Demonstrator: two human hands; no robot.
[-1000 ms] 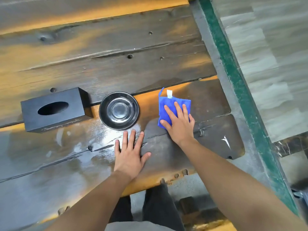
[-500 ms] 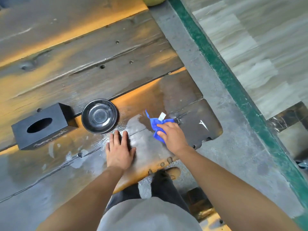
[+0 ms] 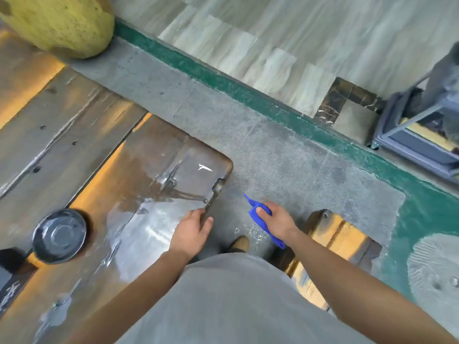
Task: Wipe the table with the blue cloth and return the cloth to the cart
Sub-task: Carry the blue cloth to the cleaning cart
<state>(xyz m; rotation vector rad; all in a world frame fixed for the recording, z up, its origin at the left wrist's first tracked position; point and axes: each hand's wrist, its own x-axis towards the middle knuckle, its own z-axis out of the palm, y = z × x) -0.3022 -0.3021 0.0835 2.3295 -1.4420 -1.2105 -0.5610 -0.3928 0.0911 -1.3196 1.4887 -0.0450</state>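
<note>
Blue cloth (image 3: 260, 220), head view: bunched into a narrow strip in my right hand (image 3: 277, 223), off the table (image 3: 154, 170) and over the grey floor (image 3: 285, 157). Its long axis runs diagonally, from a pointed tip at upper left, toward the table corner, down to a tail at lower right under my wrist.

Right hand: fingers curled and pressed together around the cloth, thumb lying across it; the grip is closed.

Left hand (image 3: 192, 230): rests on the table's right-hand edge, fingers loosely together and bent over the rim, thumb hanging past the edge; it holds nothing. The tabletop beside it shows pale wet streaks.

Edges and room: the table's rounded corner lies just above and between my hands. A dark bowl (image 3: 59, 235) sits on the table well to the left. A wooden bench (image 3: 340, 242) stands just right of my right forearm. Open grey floor stretches ahead to a green strip (image 3: 248, 95); beyond it, at far right, stands the grey cart (image 3: 419, 142), well apart from the cloth. A yellow-green object (image 3: 59, 21) occupies the upper left.
</note>
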